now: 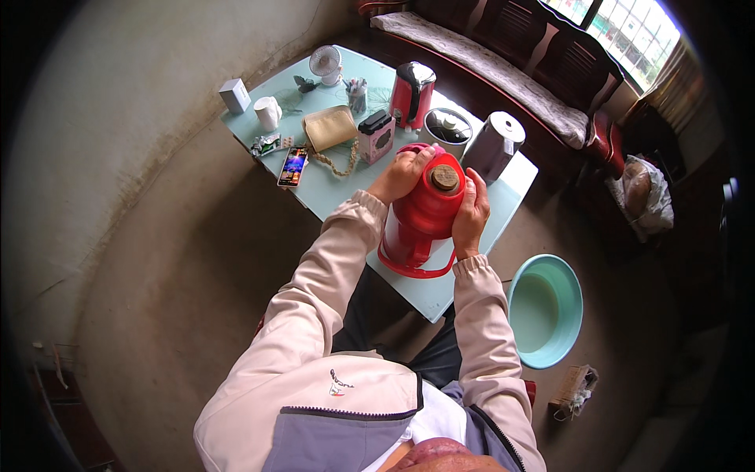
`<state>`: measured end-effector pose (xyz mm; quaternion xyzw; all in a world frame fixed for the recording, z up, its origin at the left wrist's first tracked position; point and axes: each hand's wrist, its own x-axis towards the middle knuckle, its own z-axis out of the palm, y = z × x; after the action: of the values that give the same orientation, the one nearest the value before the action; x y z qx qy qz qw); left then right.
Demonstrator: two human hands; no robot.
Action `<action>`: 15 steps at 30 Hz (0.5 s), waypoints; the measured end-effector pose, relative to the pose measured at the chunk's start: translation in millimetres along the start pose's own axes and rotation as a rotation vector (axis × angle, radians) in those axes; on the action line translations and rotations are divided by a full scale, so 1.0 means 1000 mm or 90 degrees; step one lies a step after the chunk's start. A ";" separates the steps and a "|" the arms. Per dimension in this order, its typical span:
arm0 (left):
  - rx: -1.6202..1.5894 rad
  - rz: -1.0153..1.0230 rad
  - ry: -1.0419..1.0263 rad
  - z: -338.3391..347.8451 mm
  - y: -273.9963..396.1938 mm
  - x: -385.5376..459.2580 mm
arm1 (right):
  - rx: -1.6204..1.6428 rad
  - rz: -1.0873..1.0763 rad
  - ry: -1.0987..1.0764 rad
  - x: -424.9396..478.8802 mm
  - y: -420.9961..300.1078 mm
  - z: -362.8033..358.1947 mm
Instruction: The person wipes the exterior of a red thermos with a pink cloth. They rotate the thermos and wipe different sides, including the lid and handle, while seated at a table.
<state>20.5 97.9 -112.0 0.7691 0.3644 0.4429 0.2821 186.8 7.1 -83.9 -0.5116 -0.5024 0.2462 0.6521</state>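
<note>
A red vacuum flask point(427, 209) with a cork stopper point(444, 177) in its mouth stands upright near the front corner of the glass-topped table point(501, 206). Its red carrying handle point(413, 272) hangs down on the side facing me. My left hand point(403, 177) is at the flask's upper left, gripping what looks like a pink cloth point(420, 147) against the rim. My right hand point(472, 212) holds the flask's right side just below the rim, fingers up along the edge. Behind the flask are a pot with a glass lid point(448, 125) and a grey pitcher point(495, 144).
Further back on the table are a red electric kettle point(413, 94), a pink box point(376, 137), a tan purse point(329, 128), a smartphone point(292, 166), a white cup point(268, 113) and a small fan point(325, 64). A turquoise basin point(545, 311) sits on the floor at right. A wooden sofa point(501, 59) stands behind.
</note>
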 end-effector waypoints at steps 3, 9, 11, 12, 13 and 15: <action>0.164 -0.065 0.042 0.002 0.036 -0.021 | -0.016 0.002 0.000 0.001 0.002 -0.003; 0.064 0.026 0.312 0.035 0.089 -0.102 | 0.006 0.008 -0.006 0.002 0.004 -0.002; 0.080 -0.001 0.268 0.045 0.101 -0.126 | 0.004 0.005 -0.005 0.001 0.004 -0.002; 0.086 -0.012 0.246 0.047 0.104 -0.130 | 0.000 0.003 -0.003 0.001 0.003 -0.003; 0.073 -0.018 0.254 0.047 0.104 -0.127 | 0.000 0.001 -0.003 0.001 0.003 -0.004; 0.045 -0.027 0.268 0.045 0.100 -0.117 | -0.002 -0.005 0.000 0.001 0.005 -0.003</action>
<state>51.6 -59.4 -112.2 0.6611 0.4464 0.5750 0.1820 190.9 8.4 -87.9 -0.5103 -0.5050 0.2429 0.6523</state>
